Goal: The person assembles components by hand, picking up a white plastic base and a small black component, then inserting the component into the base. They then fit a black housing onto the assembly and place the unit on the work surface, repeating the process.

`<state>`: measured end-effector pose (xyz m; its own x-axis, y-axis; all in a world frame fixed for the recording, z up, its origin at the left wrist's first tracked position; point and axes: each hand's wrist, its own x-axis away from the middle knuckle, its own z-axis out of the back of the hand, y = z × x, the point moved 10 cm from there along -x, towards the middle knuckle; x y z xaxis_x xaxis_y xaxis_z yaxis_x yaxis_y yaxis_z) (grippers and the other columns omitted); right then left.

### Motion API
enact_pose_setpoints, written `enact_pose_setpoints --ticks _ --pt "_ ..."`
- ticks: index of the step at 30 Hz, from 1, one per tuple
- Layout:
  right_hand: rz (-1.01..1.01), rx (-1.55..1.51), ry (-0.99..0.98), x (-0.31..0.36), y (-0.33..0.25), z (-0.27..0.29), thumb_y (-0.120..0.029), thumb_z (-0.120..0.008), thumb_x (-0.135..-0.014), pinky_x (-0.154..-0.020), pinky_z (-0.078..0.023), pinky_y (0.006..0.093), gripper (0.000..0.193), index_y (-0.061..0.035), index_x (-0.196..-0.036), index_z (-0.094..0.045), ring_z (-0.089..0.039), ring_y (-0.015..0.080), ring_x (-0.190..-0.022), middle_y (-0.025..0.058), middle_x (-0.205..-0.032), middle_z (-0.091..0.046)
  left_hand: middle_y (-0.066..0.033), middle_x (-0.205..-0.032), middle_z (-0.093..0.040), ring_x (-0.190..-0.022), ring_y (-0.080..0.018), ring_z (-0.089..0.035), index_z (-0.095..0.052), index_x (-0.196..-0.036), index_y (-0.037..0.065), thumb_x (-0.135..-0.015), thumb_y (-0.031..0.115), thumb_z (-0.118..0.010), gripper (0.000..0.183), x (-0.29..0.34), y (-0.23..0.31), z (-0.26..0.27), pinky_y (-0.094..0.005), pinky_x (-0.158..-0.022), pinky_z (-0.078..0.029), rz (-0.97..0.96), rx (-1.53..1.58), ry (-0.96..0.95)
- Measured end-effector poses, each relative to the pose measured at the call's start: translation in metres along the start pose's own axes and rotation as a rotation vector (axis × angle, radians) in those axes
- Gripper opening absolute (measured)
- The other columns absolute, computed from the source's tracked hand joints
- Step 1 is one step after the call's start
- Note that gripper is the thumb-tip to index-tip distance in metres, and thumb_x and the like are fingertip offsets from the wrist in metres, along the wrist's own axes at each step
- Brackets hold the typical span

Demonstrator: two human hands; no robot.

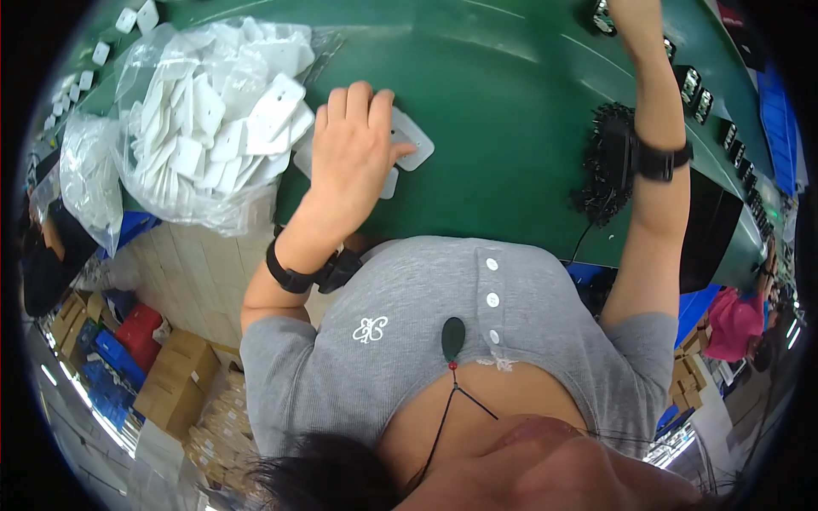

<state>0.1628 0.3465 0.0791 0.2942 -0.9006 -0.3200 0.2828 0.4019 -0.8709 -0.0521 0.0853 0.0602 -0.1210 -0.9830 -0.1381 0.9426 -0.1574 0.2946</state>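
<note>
My left hand (354, 140) lies palm down over a few white plastic plates (416, 143) with rounded corners and small holes. Its fingers stretch out over them, and the thumb rests apart on one plate; the fingertips' undersides are hidden. Just left of it, a clear plastic bag (234, 217) bulges with many similar white plates (204, 106). My right arm reaches far across the table, and the right hand (637, 13) is cut off by the top edge, so its fingers do not show. Next to that hand sits a small black case (604, 17) with a light-coloured part inside.
On the green table (486, 128), a pile of small black pieces (605, 166) lies beside my right forearm. A row of black cases (703, 104) runs along the right side. More white plates (100, 54) line the far left, above another clear bag (89, 175). Cardboard boxes (177, 383) stand below.
</note>
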Motion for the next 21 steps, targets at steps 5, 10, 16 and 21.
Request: enact_pose_setpoints --ticks 5,10,16,21 --pt "-0.192 0.214 -0.229 -0.06 0.063 -0.002 -0.015 -0.071 -0.086 -0.081 -0.051 0.0316 0.031 0.0032 -0.11 -0.064 -0.063 0.0176 -0.09 0.0102 -0.099 -0.068 -0.0126 -0.101 -0.053 -0.094 -0.0303 -0.051 -0.055 -0.114 0.0 -0.067 0.016 -0.081 0.056 -0.004 0.004 -0.011 -0.039 -0.081 -0.042 0.004 0.116 -0.072" --pt "-0.341 0.269 -0.354 -0.071 0.096 -0.005 -0.022 -0.071 -0.087 -0.08 -0.051 0.0326 0.038 0.0056 -0.112 -0.065 -0.063 0.018 -0.09 0.011 -0.101 -0.068 -0.0122 -0.1 -0.053 -0.093 -0.0308 -0.051 -0.055 -0.109 0.001 -0.068 0.017 -0.081 0.05 -0.008 0.0 -0.009 -0.0394 -0.079 -0.041 0.04 0.213 -0.117" --pt "-0.397 0.277 -0.178 -0.041 0.081 0.032 -0.03 -0.072 -0.086 -0.082 -0.05 0.0324 0.043 0.0053 -0.111 -0.065 -0.063 0.0215 -0.092 0.0147 -0.103 -0.068 -0.009 -0.085 -0.057 -0.076 -0.0285 -0.058 -0.058 -0.092 0.006 -0.075 0.019 -0.077 0.029 -0.026 0.015 -0.013 -0.0386 -0.065 -0.046 -0.036 0.344 -0.163" --pt "0.018 0.72 -0.08 0.019 -0.042 0.029 -0.021 -0.073 -0.082 -0.082 -0.05 0.0388 0.038 -0.0005 -0.112 -0.06 -0.061 0.0327 -0.093 0.018 -0.099 -0.061 -0.0103 -0.088 -0.064 -0.063 -0.022 -0.063 -0.058 -0.096 0.003 -0.084 0.012 -0.072 0.021 -0.019 0.003 -0.02 -0.033 -0.055 -0.049 0.2 0.638 -0.173"
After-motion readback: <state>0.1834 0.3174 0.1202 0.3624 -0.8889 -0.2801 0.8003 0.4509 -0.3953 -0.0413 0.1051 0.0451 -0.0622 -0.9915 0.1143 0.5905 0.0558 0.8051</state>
